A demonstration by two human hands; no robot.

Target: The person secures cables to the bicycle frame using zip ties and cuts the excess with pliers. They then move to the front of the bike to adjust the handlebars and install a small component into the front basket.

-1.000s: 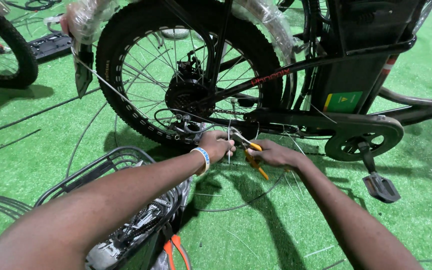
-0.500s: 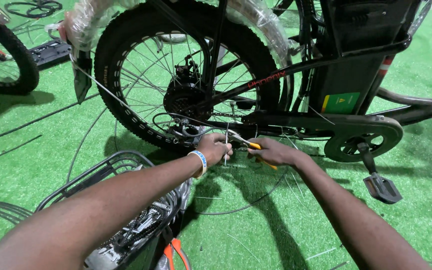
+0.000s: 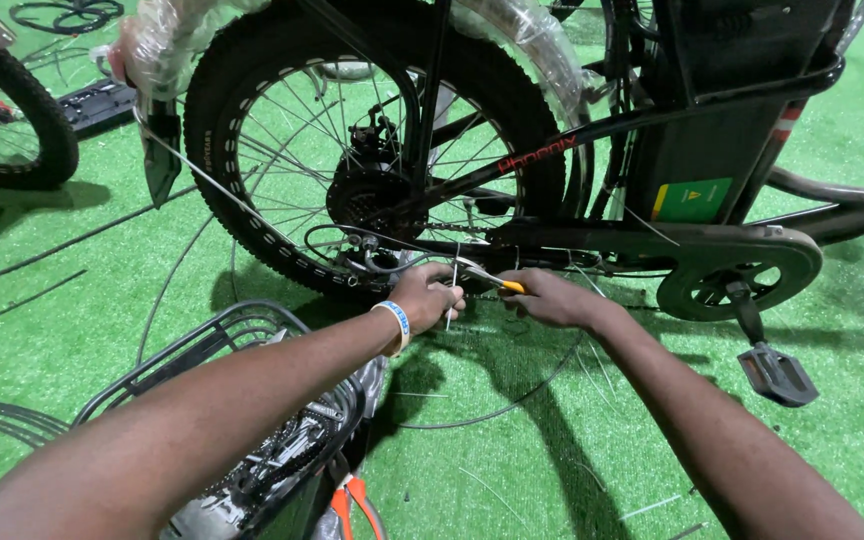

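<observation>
A black bicycle stands on green turf, its rear wheel (image 3: 252, 130) with a fat knobby tyre in front of me. My left hand (image 3: 428, 298), with a white and blue wristband, pinches a thin white cable tie (image 3: 452, 296) that hangs down by the lower frame tube (image 3: 592, 240). My right hand (image 3: 544, 298) is closed around yellow-handled cutters (image 3: 497, 280), whose tip points left toward the tie and the grey cable (image 3: 352, 240) looping under the hub. Both hands sit close together just below the chain.
A chain guard (image 3: 742, 262) and a black pedal (image 3: 777, 373) are to the right. A black wire basket (image 3: 212, 350) lies at lower left with orange-handled pliers (image 3: 347, 500) beside it. Another tyre (image 3: 32, 120) stands at far left. Loose cables and cut ties litter the turf.
My hands have shifted slightly up toward the frame tube. The cutters now point more level toward the tie, and the tie hangs straight down from my left fingers.
</observation>
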